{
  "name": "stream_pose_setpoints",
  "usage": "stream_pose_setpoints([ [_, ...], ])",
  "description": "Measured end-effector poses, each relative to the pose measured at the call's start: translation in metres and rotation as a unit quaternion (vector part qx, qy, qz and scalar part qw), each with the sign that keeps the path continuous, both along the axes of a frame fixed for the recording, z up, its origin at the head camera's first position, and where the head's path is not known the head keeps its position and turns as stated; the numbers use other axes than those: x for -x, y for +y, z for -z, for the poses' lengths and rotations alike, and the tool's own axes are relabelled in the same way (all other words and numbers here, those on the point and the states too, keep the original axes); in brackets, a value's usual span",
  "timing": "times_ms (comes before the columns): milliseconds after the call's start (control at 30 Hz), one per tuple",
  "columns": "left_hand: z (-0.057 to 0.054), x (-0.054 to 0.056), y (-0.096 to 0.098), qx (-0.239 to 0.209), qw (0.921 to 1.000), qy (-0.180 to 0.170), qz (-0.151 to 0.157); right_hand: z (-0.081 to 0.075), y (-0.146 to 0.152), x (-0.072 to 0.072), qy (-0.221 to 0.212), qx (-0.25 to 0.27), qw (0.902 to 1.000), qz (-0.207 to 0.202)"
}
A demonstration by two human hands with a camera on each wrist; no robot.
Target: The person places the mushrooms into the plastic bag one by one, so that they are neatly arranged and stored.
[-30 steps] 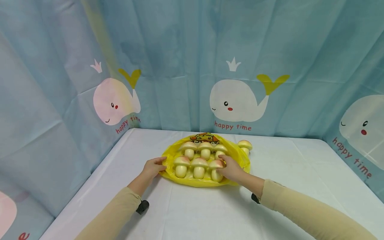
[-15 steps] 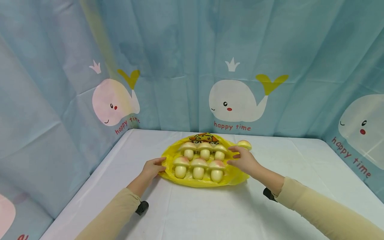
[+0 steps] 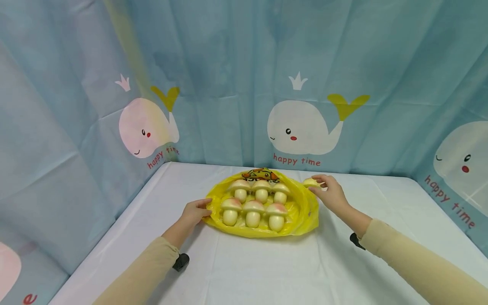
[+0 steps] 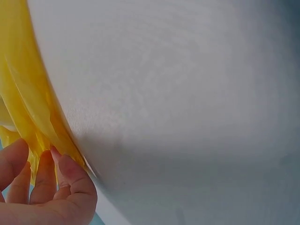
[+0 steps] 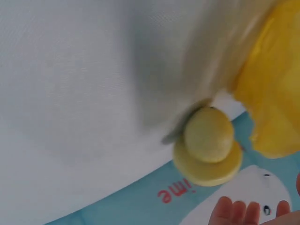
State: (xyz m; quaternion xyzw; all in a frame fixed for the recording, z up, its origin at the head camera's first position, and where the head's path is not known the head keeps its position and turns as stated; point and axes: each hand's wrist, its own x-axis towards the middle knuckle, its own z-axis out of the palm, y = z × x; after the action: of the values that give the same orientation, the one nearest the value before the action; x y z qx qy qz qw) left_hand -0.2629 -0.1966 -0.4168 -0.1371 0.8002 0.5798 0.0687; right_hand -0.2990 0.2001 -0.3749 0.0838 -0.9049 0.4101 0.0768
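A yellow plastic bag [image 3: 225, 230] lies spread on the table, mouth open, with a cartoon print at its back. Several toy mushrooms [image 3: 253, 213] with pale stems and pink-tinged caps lie inside it in two rows. My left hand [image 3: 192, 213] pinches the bag's left edge between thumb and fingers; the left wrist view shows the gathered plastic [image 4: 44, 117] at the fingertips. Beyond the bag's right rim, one more toy mushroom [image 5: 208, 140] sits by itself on the table. My right hand [image 3: 332, 195] reaches to its cap with fingers spread; the right wrist view shows the fingers short of it.
A white cloth [image 3: 244, 271] covers the table. Behind and at the sides hangs a blue curtain [image 3: 221, 127] printed with whales. Dark wrist cameras sit under both sleeves.
My right hand has left the front-right mushroom in the bag and moved right and back to the lone mushroom outside. The left hand has stayed at the bag's edge.
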Motion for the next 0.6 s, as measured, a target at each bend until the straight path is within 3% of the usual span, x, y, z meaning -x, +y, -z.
stream_pose_setpoints([
  [300, 0.001, 0.001, -0.001, 0.009, 0.9999, -0.003, -0.009, 0.02, 0.015, 0.031, -0.032, -0.018, 0.9992, -0.013],
  [600, 0.002, 0.001, 0.001, 0.008, 0.9999, 0.003, -0.009, 0.028, 0.018, 0.047, -0.094, -0.02, 0.9952, -0.018],
])
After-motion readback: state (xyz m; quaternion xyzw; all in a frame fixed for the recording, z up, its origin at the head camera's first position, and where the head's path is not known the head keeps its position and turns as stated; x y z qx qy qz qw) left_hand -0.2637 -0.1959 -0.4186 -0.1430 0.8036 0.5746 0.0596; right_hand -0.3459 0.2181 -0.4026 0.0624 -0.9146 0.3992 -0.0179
